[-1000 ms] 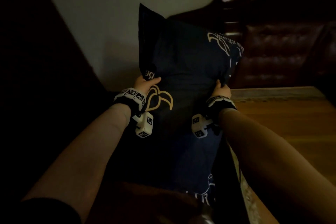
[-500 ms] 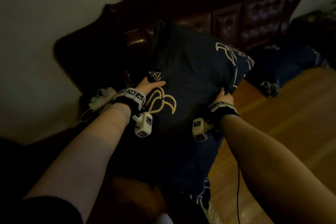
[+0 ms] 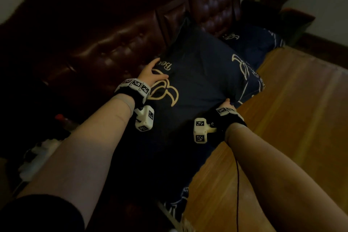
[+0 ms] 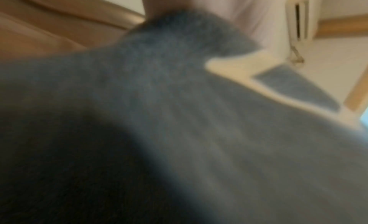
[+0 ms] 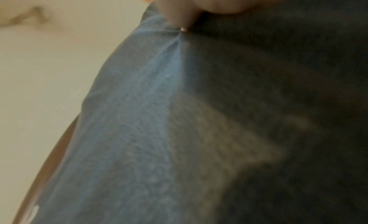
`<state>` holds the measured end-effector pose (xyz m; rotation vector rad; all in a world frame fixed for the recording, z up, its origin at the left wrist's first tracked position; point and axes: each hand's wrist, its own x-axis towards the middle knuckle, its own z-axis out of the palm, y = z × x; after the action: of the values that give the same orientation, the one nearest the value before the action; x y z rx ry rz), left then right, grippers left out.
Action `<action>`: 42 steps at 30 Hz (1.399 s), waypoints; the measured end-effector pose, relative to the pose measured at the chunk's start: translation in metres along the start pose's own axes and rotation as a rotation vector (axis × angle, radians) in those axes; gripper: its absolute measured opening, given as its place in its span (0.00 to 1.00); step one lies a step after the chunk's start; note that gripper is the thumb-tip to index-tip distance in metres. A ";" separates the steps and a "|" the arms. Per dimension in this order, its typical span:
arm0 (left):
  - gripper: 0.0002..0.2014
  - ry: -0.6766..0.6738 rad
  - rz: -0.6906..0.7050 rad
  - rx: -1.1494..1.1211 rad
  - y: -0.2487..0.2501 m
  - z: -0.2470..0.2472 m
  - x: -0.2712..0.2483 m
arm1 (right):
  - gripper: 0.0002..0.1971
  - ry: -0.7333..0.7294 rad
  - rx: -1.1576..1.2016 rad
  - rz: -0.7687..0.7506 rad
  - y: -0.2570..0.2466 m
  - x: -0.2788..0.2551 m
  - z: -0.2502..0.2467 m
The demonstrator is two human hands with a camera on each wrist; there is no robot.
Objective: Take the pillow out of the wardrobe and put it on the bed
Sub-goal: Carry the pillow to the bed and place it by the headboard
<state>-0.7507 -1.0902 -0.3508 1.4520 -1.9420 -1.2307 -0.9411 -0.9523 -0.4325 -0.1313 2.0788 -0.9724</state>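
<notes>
1. Pillow held over the bed at the headboard; left hand grips its 9 o'clock edge, right hand pinches fabric at 4 o'clock.
2. Risk: a pinch on cloth alone may slip.
3. Released unevenly, it could slide off the mat.

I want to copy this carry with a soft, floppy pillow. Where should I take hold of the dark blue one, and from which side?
Take the pillow by its two long side edges, one hand per side, coming from its near end, as the left hand and right hand do. It is long and limp; pinching fabric at both edges probably keeps it from folding.
</notes>
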 end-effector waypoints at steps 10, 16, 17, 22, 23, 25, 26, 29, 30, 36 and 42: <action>0.30 -0.014 -0.048 0.029 -0.098 0.042 0.144 | 0.42 -0.120 -0.529 0.067 0.015 0.132 0.054; 0.34 -0.154 -0.292 0.257 -0.204 0.046 0.158 | 0.44 -0.009 -0.097 0.286 0.047 0.179 0.101; 0.35 -0.154 -0.323 0.283 -0.214 0.044 0.160 | 0.45 0.007 -0.066 0.271 0.054 0.187 0.106; 0.47 -0.251 -0.476 0.360 -0.257 0.042 0.171 | 0.51 0.062 0.144 0.224 0.069 0.205 0.130; 0.49 -0.283 -0.495 0.362 -0.262 0.044 0.172 | 0.50 0.041 0.167 0.198 0.070 0.207 0.133; 0.50 -0.338 -0.496 0.365 -0.273 0.047 0.175 | 0.51 -0.003 0.178 0.146 0.073 0.214 0.141; 0.49 -0.357 -0.492 0.383 -0.276 0.048 0.176 | 0.51 -0.028 0.176 0.118 0.074 0.214 0.144; 0.43 -0.402 -0.494 0.596 -0.287 0.046 0.171 | 0.46 -0.060 0.146 -0.007 0.073 0.210 0.157; 0.38 -0.388 -0.491 0.684 -0.291 0.043 0.169 | 0.44 -0.078 0.140 -0.051 0.070 0.208 0.162; 0.13 -0.179 -0.442 0.662 -0.287 0.026 0.175 | 0.39 -0.044 0.237 -0.088 0.047 0.207 0.178; 0.08 0.151 -0.291 0.493 -0.284 0.029 0.190 | 0.40 0.000 0.260 -0.028 0.056 0.214 0.181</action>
<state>-0.6880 -1.2700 -0.6360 2.0655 -2.0712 -0.7394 -0.9403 -1.1069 -0.6732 -0.0256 1.9348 -1.2489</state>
